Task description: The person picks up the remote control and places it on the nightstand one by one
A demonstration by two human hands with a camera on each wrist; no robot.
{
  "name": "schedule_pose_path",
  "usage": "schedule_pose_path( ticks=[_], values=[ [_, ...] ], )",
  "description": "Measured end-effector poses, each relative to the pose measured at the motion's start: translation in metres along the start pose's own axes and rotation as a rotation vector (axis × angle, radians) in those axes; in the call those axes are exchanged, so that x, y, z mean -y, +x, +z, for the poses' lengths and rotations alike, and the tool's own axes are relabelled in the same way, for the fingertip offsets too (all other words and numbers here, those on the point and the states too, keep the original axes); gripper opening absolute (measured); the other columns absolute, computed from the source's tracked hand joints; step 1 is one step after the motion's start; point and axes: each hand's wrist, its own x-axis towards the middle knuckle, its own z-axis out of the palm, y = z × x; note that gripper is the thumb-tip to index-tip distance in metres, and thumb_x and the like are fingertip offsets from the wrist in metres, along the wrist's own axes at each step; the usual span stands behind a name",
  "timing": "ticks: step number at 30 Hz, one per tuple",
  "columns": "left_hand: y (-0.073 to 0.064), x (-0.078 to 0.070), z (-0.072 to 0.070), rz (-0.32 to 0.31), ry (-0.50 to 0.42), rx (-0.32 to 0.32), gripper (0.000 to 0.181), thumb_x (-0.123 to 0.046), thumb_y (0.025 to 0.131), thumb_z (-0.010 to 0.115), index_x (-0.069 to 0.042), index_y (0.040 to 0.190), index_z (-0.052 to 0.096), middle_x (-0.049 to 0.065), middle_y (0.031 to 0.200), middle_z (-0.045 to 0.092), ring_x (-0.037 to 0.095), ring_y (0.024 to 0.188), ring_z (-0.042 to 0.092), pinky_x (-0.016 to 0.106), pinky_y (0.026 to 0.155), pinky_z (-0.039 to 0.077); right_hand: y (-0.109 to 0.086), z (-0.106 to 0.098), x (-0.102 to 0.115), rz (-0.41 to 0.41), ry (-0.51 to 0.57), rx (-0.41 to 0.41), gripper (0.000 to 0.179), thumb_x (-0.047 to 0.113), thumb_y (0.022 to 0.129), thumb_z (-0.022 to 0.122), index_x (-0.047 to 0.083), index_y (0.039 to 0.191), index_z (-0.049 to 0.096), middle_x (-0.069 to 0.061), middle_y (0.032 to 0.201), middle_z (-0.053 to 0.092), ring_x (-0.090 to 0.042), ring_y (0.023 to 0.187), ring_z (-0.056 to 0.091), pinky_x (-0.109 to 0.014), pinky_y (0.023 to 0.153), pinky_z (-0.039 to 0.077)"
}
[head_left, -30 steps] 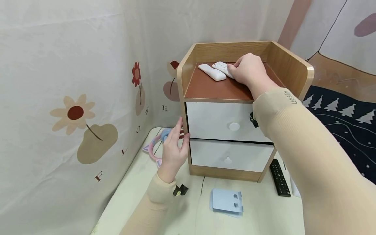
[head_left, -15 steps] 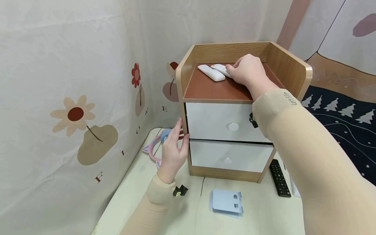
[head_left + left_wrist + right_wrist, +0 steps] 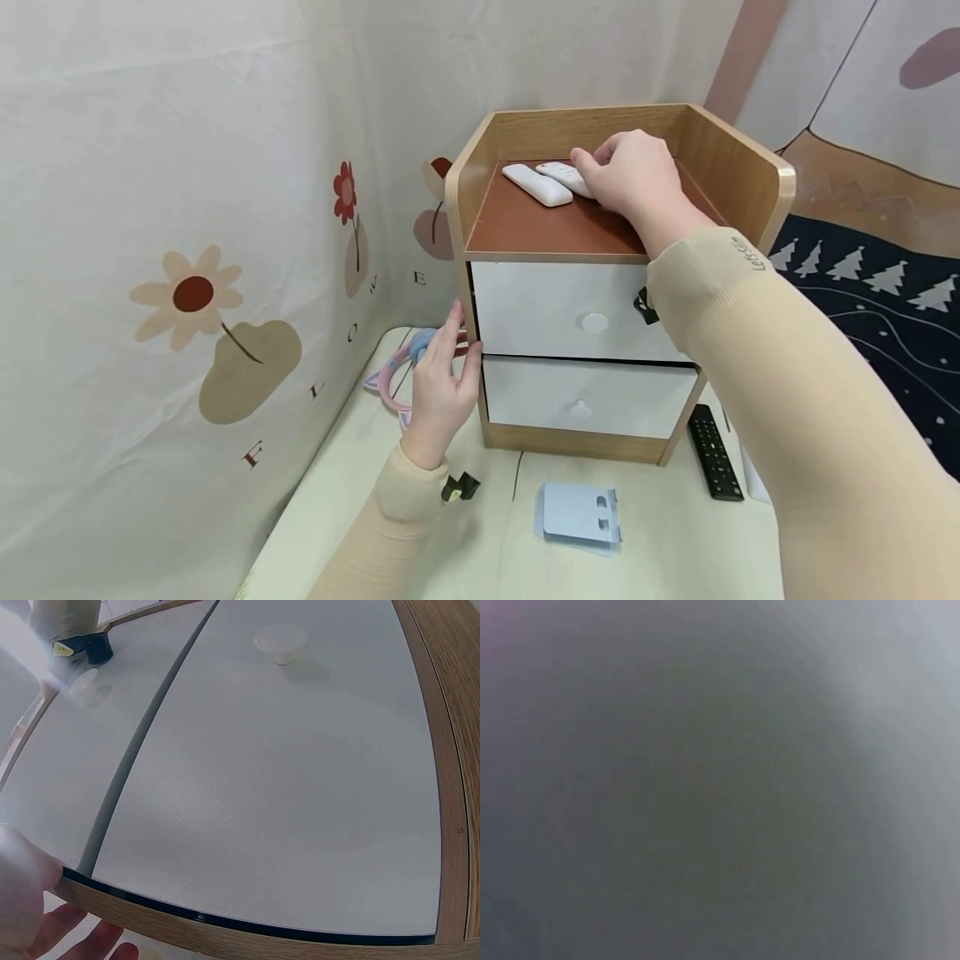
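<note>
On the table (image 3: 675,550), see the cabinet (image 3: 585,444) upright, three o'clock from the head view's centre. Can't see into its two closed drawers (image 3: 525,300). In the head view alone, find the right hand (image 3: 637,171) over the top tray (image 3: 517,233), thumb held out; can't tell the hidden fingers' hold or spread. At the cabinet's eight o'clock, find the left hand (image 3: 442,396), fingers straight, touching the side, gripping nothing; in the left wrist view, see thumb and fingers straddling that edge. Beyond it, at nine, make out the half-hidden headband (image 3: 386,383); at the cabinet's six, the blue holder (image 3: 573,510); at five, the black remote (image 3: 715,454). In the tray, at eleven, see two white remotes (image 3: 537,185), one partly under the right hand. From the right wrist view, get only grey blur.
</note>
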Motion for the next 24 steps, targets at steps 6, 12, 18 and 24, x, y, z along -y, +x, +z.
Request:
schedule_pose_path(
  ticks=[6,12,18,24],
  values=[
    [-0.001,0.002,0.0,0.002,0.0,-0.005,0.066,0.0,0.104,0.069,-0.002,0.166,0.045,0.022,0.148,0.069,0.037,0.112,0.077,0.044,0.092,0.071,-0.007,-0.002,0.003,-0.057,0.057,-0.081,0.068,0.062,0.108,0.043,0.012,0.146,0.069,-0.012,0.142,0.069,-0.03,0.141,0.054,-0.046,0.121,0.048],
    [-0.001,0.001,0.002,0.01,-0.01,-0.013,0.066,0.0,0.104,0.069,-0.001,0.166,0.046,0.023,0.146,0.07,0.038,0.112,0.078,0.044,0.091,0.072,-0.023,-0.004,-0.001,-0.129,0.103,-0.154,0.065,0.059,0.109,0.045,0.015,0.151,0.066,-0.011,0.142,0.067,-0.029,0.138,0.055,-0.046,0.121,0.048],
    [0.0,0.001,0.003,0.011,-0.014,-0.006,0.067,-0.001,0.105,0.07,-0.002,0.166,0.045,0.023,0.145,0.07,0.037,0.112,0.077,0.043,0.092,0.071,-0.045,-0.004,-0.008,-0.202,0.161,-0.222,0.056,0.055,0.108,0.051,0.02,0.147,0.071,-0.005,0.124,0.072,-0.019,0.118,0.063,-0.033,0.103,0.052],
    [-0.001,0.0,0.003,0.014,-0.005,-0.007,0.066,-0.001,0.104,0.07,-0.001,0.166,0.045,0.024,0.144,0.07,0.038,0.111,0.077,0.044,0.091,0.072,-0.073,-0.002,-0.016,-0.294,0.242,-0.286,0.05,0.05,0.106,0.058,0.022,0.145,0.073,-0.004,0.116,0.072,-0.003,0.092,0.058,-0.018,0.079,0.044]
  ],
)
